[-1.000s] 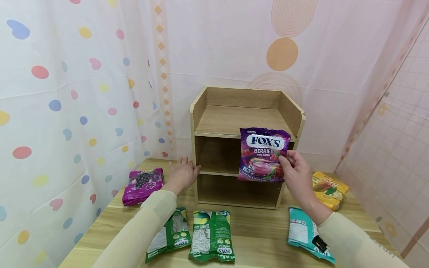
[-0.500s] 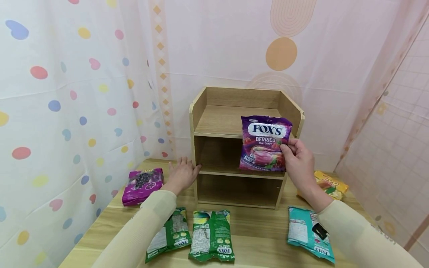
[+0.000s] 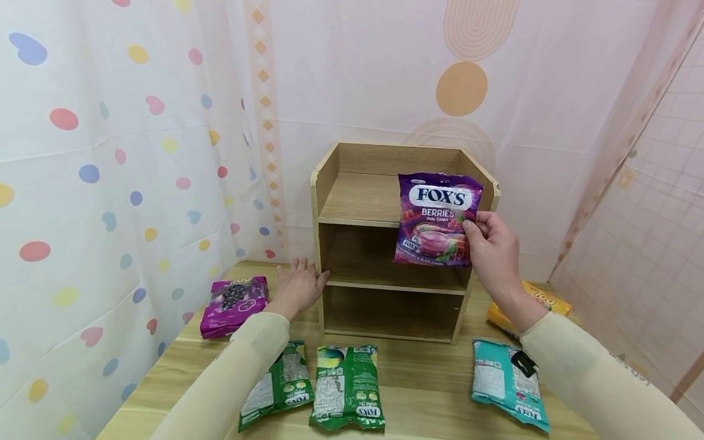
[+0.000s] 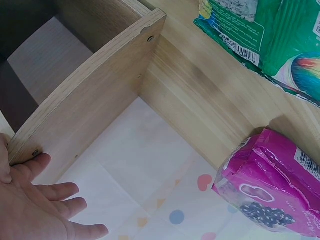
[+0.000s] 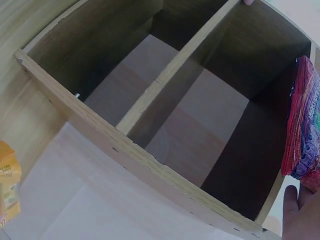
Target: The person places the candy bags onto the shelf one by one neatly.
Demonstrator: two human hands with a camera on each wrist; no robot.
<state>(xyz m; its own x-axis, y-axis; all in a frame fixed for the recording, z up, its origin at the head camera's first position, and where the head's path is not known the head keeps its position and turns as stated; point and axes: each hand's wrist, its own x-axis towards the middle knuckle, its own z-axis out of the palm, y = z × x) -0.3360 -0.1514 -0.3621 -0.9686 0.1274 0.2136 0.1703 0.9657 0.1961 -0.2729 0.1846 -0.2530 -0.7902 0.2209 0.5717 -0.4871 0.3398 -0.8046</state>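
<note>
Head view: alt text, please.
A right hand pinches a purple Fox's Berries bag in front of a wooden shelf unit; the left hand touches the unit's left edge. Two green bags, a teal bag, a magenta bag and yellow packaging lie on the table.

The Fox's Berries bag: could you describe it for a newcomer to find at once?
Find the wooden shelf unit at the centre of the head view. Before its right half, the right hand holds up the dark purple Fox's Berries bag. Only this one is held; other bags lie on the table.

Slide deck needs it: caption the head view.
Fox's Berries candy bag held in right hand, left hand touching three-tier wooden shelf.
</note>
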